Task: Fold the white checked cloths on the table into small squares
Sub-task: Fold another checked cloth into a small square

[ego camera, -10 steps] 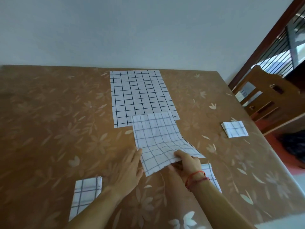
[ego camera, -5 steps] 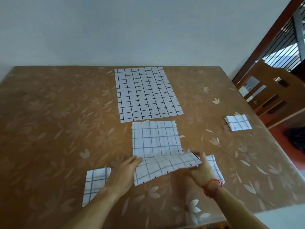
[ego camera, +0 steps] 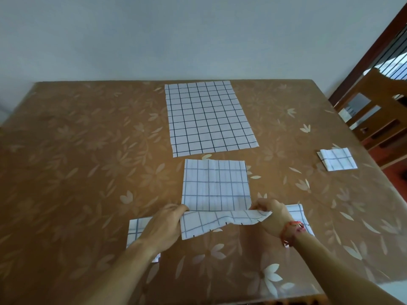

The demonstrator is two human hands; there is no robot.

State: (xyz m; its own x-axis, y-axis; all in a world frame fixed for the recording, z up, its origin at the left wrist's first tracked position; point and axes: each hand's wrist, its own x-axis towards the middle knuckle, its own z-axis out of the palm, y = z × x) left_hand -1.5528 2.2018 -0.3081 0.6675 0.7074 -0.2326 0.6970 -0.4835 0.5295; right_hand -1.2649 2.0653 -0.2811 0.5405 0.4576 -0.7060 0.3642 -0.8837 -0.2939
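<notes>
Middle cloth (ego camera: pixel 217 188) first: it lies on the table (ego camera: pixel 77 150) straight ahead of you and no longer overlaps the back cloth (ego camera: pixel 209 117). A second ago its far edge rode over that one's near edge; now a strip of bare table shows between them.

— Agreed, you have drawn it toward yourself. Starting on your left: the left square (ego camera: pixel 135 230) sits folded, half hidden under your forearm. Your left hand (ego camera: pixel 164 225) lay flat beside the cloth a second ago. Now its fingers curl onto the near left corner and pinch it.

— And the near edge is up off the table, sagging between your two hands. Your right hand (ego camera: pixel 273 219) clasps the near right corner with its fingers wrapped round the fabric, as it did before.

— Just behind that wrist lies the near-right square (ego camera: pixel 297 213), partly covered. The far-right square (ego camera: pixel 337 159) sits well apart, by the table's right edge. Neither has shifted.

— So, as I judge it, you are set for the next fold: both corners are in hand and the cloth is free of its neighbour. Carry the near edge to the far edge evenly, or the grid lines won't meet. Three squares look done; this cloth and the back one remain.
</notes>
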